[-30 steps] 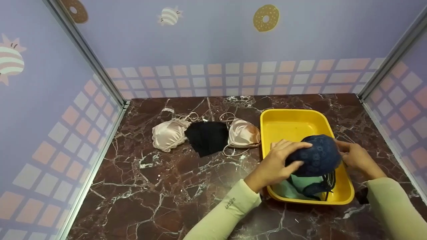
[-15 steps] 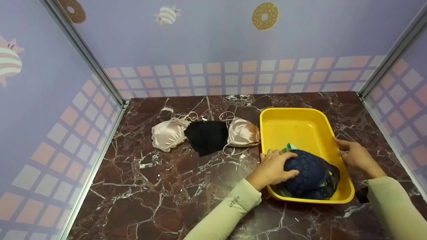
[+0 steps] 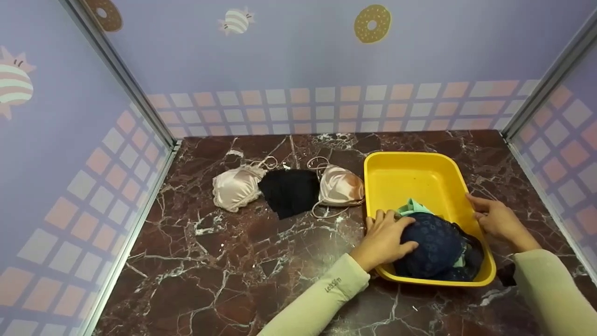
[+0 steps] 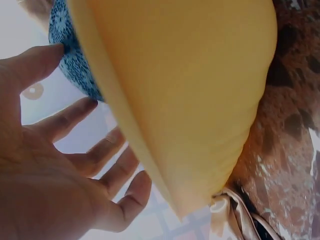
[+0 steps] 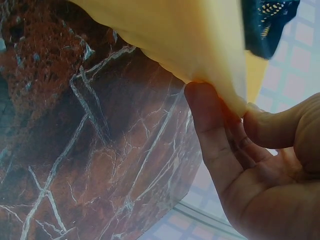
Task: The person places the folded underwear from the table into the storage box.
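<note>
A yellow plastic tray stands on the right of the marbled surface. In its near end lies a navy lace bra, on top of light green fabric. My left hand is at the tray's left rim, its fingers loosely spread. Its thumb and index finger touch the bra's lace cup, and the other fingertips lie near or against the rim. My right hand pinches the tray's right rim between thumb and index finger; the right wrist view shows this grip. What lies beneath the bra is mostly hidden.
Left of the tray, in a row, lie a champagne satin bra with a brown patch, folded black fabric and a pale satin bra. Lilac walls enclose the back and both sides.
The navy bra has gone down from my left hand into the tray's near end, covering most of the green fabric. My right hand has moved from beside the bra to the tray's right rim.
</note>
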Available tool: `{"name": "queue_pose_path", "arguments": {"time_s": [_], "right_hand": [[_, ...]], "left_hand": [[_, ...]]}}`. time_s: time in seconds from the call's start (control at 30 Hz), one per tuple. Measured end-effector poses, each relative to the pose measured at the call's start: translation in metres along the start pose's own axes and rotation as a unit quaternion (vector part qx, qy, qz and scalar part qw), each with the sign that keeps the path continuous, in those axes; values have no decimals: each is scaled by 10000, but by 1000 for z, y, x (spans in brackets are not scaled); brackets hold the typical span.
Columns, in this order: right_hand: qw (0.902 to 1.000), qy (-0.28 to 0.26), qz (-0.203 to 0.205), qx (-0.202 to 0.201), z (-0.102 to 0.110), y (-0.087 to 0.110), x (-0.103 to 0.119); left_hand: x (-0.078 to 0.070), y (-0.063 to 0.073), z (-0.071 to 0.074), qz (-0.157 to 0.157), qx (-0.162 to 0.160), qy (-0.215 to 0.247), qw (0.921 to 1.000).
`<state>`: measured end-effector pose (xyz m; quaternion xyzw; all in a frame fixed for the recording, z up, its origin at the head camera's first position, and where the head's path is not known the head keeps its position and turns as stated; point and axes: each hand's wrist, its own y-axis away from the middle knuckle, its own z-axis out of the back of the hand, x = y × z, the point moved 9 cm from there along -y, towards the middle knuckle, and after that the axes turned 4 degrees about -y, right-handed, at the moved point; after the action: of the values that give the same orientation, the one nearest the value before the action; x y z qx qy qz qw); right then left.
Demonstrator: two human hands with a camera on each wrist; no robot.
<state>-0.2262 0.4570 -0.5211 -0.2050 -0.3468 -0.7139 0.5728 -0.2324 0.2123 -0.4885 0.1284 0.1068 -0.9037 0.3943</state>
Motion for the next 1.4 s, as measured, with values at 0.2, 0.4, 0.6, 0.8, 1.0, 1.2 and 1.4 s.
{"name": "queue_pose_path", "arguments": {"time_s": [0.2,0.4,0.6,0.8,1.0,1.2,1.4], "right_hand": [[9999,-55,-91,42,3,1,-1],[9998,-124,-151,71,2,3,-4],[9996,-187,-166,116,0,3,-4],[9999,-79,-2,88,-1,2,1],[9998,-151,-30,119,-3,2,2],[9998,-162,16,126,-1,2,4],[9999,-74,72,86,-1,1,3]], "left_hand": [[16,-1,15,78,-218,264,9994],[43,1,27,329,-522,382,9974],[88,0,31,673,-982,730,9902],[139,-3,32,1195,-1481,832,9782],[165,1,37,1552,-1899,756,9665],[173,3,37,1674,-1918,674,9647],[184,5,37,1774,-1845,672,9643]]}}
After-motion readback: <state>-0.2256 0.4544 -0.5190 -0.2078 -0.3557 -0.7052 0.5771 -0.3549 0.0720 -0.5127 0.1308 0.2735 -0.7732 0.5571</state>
